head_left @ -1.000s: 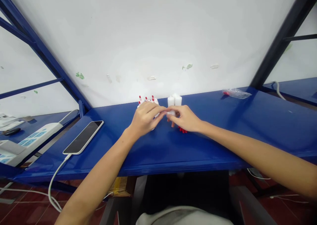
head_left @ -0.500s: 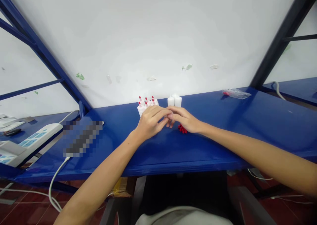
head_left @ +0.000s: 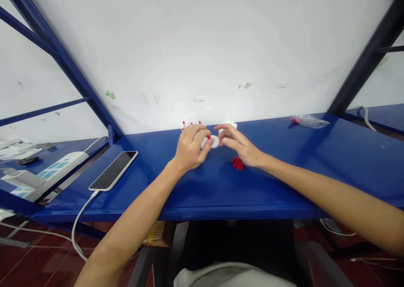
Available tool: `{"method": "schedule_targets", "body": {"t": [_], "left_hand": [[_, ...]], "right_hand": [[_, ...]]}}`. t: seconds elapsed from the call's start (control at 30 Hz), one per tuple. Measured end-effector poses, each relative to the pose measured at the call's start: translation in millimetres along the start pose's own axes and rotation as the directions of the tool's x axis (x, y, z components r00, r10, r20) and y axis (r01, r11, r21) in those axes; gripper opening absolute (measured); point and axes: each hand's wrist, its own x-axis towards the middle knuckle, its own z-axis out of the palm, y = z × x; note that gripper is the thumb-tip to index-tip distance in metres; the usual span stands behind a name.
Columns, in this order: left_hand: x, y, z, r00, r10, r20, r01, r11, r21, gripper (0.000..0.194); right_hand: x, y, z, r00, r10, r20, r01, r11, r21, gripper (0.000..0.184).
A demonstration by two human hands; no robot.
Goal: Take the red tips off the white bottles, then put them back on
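My left hand (head_left: 190, 147) is closed around a small white bottle (head_left: 215, 142) lying sideways, its round base toward the right and a bit of red showing by the fingertips. Just right of that base, my right hand (head_left: 240, 146) has its thumb and fingers apart, with nothing visible between them. Several white bottles with red tips (head_left: 200, 122) stand behind my left hand, mostly hidden by it. Behind my right fingers are white bottles (head_left: 229, 123) whose tops are partly covered. A small pile of red caps (head_left: 237, 163) lies on the blue table below my right hand.
A charging phone (head_left: 114, 171) lies at the left of the blue table (head_left: 202, 194). Toward the back right is a clear plastic bag (head_left: 311, 120) with something red inside. A power strip (head_left: 53, 173) sits beyond the left frame post. The white wall rises behind.
My hands, earlier together at the fingertips, have come apart. The white bottle now shows in my left hand, base outward, and my right fingers have opened. The view has shifted slightly.
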Motion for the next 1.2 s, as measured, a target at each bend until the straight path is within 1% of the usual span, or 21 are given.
{"method": "schedule_targets", "body": {"t": [0.03,0.07,0.1,0.13,0.17,0.23,0.27,0.3,0.33,0.37,0.5,0.57,0.63,0.73,0.9,1.1,1.2], "left_hand": [[0,-6,-4.2,0.999,-0.036,-0.027,0.036,0.999,0.006,0.007],[-1,-13,-8.6,0.997,-0.067,-0.035,0.067,0.998,0.019,0.008],[-1,-19,-13.1,0.996,-0.087,-0.017,0.088,0.996,0.033,0.010],[-2,-25,-17.2,0.994,-0.106,0.022,0.105,0.993,0.046,0.012],[-3,-30,-20.6,0.990,-0.124,0.071,0.120,0.991,0.056,0.014],[-4,-37,-24.9,0.976,-0.158,0.153,0.149,0.986,0.069,0.017],[-5,-38,-25.8,0.967,-0.173,0.188,0.161,0.984,0.074,0.018],[-6,-39,-25.9,0.958,-0.185,0.218,0.172,0.982,0.078,0.019],[-6,-39,-25.6,0.950,-0.195,0.245,0.180,0.980,0.081,0.019],[-7,-39,-24.9,0.941,-0.203,0.272,0.188,0.979,0.083,0.020],[-7,-37,-22.6,0.908,-0.243,0.341,0.226,0.970,0.090,0.021],[-7,-37,-21.5,0.894,-0.278,0.351,0.256,0.961,0.107,0.021],[-8,-37,-19.8,0.887,-0.309,0.342,0.286,0.951,0.116,0.022],[-10,-36,-16.6,0.895,-0.315,0.316,0.304,0.949,0.085,0.020],[-12,-35,-15.4,0.910,-0.290,0.296,0.288,0.956,0.052,0.018],[-12,-38,-17.3,0.920,-0.303,0.248,0.297,0.953,0.065,0.018],[-12,-38,-17.4,0.902,-0.300,0.310,0.295,0.953,0.066,0.018]], "right_hand": [[2,4,-5,0.997,-0.012,-0.079,0.003,0.993,-0.116,0.031],[4,9,-11,0.986,-0.021,-0.167,-0.018,0.972,-0.233,0.035],[5,14,-18,0.968,-0.016,-0.252,-0.068,0.944,-0.323,0.043],[7,20,-24,0.945,0.016,-0.325,-0.144,0.916,-0.376,0.050],[8,25,-31,0.916,0.067,-0.395,-0.233,0.892,-0.388,0.053],[9,36,-43,0.862,0.165,-0.479,-0.370,0.851,-0.373,0.049],[10,41,-47,0.843,0.187,-0.505,-0.406,0.837,-0.367,0.043],[10,45,-50,0.835,0.193,-0.515,-0.420,0.829,-0.370,0.034],[11,50,-51,0.835,0.192,-0.516,-0.421,0.826,-0.375,0.025],[12,54,-52,0.839,0.191,-0.510,-0.416,0.828,-0.376,0.021],[15,68,-49,0.874,0.231,-0.428,-0.391,0.857,-0.336,0.044],[15,72,-48,0.887,0.264,-0.378,-0.389,0.869,-0.305,0.048],[15,73,-46,0.896,0.295,-0.332,-0.393,0.874,-0.285,0.046],[14,73,-45,0.905,0.297,-0.305,-0.386,0.874,-0.296,0.040],[13,68,-43,0.912,0.263,-0.316,-0.364,0.874,-0.322,0.030],[12,59,-41,0.902,0.266,-0.339,-0.384,0.853,-0.352,0.022],[12,57,-40,0.902,0.277,-0.333,-0.390,0.853,-0.348,0.020]]}}
